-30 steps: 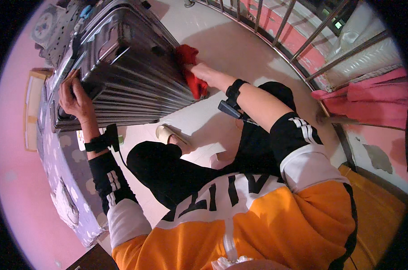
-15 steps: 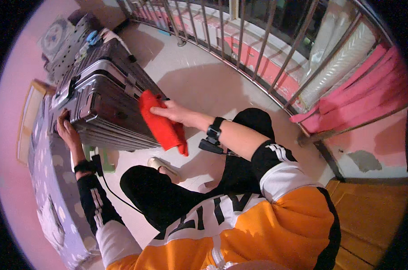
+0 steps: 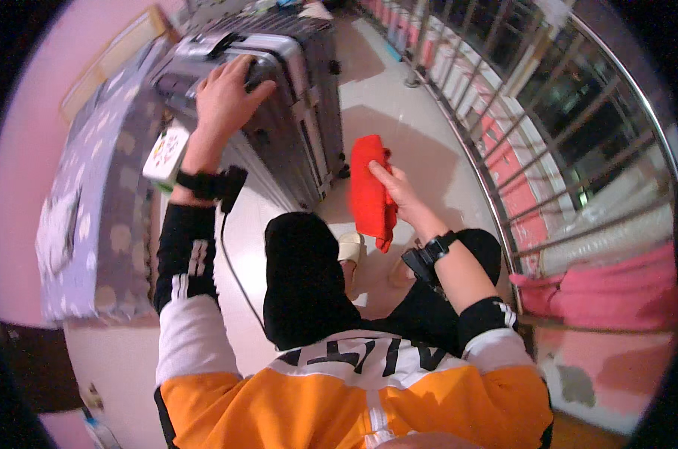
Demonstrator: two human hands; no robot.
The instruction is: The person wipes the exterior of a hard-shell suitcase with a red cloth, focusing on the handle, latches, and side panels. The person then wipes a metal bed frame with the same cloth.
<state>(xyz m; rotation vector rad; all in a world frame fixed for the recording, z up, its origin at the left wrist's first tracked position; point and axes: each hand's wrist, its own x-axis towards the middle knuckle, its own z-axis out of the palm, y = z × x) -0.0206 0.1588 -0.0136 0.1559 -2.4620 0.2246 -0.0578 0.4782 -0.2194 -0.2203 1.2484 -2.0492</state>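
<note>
A large grey ribbed suitcase (image 3: 279, 142) stands upright ahead of me, left of the middle, with a silver frame along its top. My left hand (image 3: 230, 97) lies over its near upper corner, fingers spread, nothing held. In my right hand (image 3: 400, 193) is a folded red cloth (image 3: 372, 191), pinched at its right side with the thumb on top. The cloth hangs above the floor, to the right of the suitcase and apart from it. My right fingers are mostly hidden behind the cloth.
A bed with a purple flowered cover (image 3: 122, 217) stands at the left. Beside my left wrist is a white-topped stool (image 3: 165, 156). A metal railing (image 3: 466, 150) runs along the right, with pink cloth (image 3: 615, 288) draped at its near end. My slippered foot (image 3: 350, 248) rests below the red cloth.
The view has turned left. My left hand has moved from the suitcase's left edge onto its near upper corner. The red cloth, still in my right hand, has come away from the suitcase's side.
</note>
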